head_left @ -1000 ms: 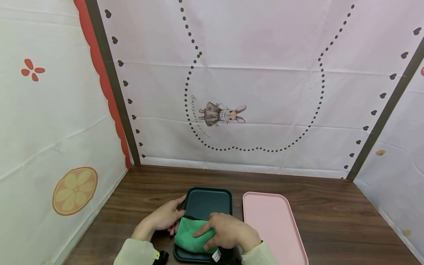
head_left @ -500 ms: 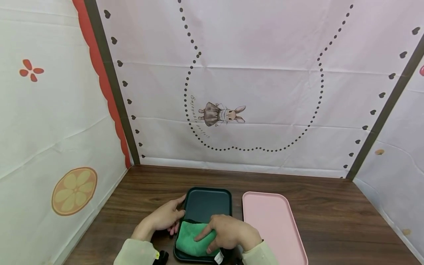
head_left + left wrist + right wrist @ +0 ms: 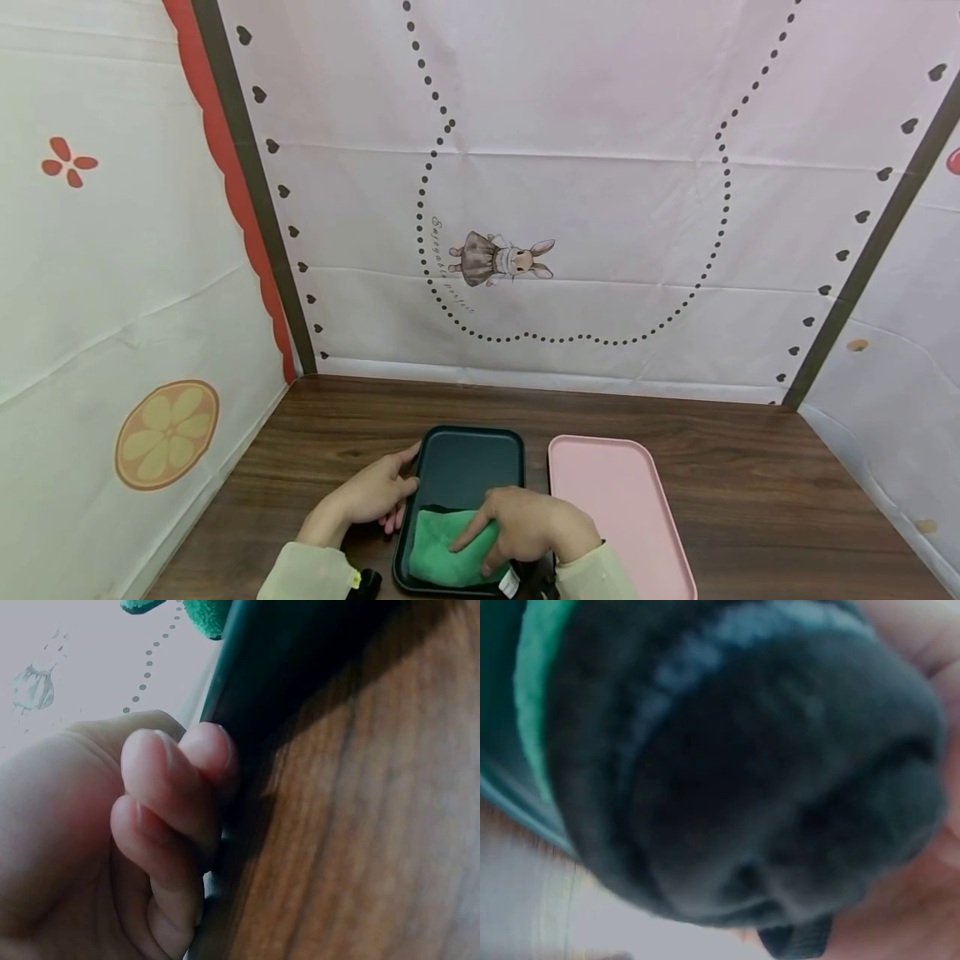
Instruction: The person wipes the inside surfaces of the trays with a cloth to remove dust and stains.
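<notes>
A dark green tray lies on the table in the head view. My left hand holds its left edge, thumb at the rim; in the left wrist view the fingers curl against the tray's side. On the near half of the tray is a bunched green cloth with a white tag. My right hand grips the cloth from above, index finger stretched over it. Up close in the right wrist view, the cloth's dark side shows, folded in the palm, with a black loop.
A pink tray lies to the right of the dark one, partly behind my right forearm. The wooden table is enclosed by printed fabric walls at the back and sides.
My right hand has slid the cloth a little toward me and to the right across the dark tray. The left hand stays in place on the tray's edge.
</notes>
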### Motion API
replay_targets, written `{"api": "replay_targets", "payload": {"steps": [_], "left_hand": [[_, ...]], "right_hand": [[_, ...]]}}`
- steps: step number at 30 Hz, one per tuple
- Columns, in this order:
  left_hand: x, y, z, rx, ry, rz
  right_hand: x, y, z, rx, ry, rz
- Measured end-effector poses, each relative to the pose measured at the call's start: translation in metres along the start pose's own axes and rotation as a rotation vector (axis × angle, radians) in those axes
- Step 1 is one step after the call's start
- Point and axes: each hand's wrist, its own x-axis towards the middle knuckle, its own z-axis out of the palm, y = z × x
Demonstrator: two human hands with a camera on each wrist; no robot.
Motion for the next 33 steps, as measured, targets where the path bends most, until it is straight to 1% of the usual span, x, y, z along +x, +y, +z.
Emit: {"api": "replay_targets", "payload": {"steps": [5,10,26,33], "left_hand": [[0.000,0.001,0.000,-0.006,-0.008,0.009],[-0.001,0.003,0.001,-0.016,-0.010,0.005],[-0.001,0.004,0.000,-0.008,-0.005,0.004],[-0.001,0.003,0.000,-0.013,-0.009,0.003]], "right_hand": [[-0.003,0.004,-0.002,0.011,0.017,0.043],[-0.006,0.008,-0.004,0.028,0.037,0.076],[-0.015,0.017,-0.010,0.035,0.088,0.124],[-0.018,0.017,-0.013,0.085,0.088,0.157]]}}
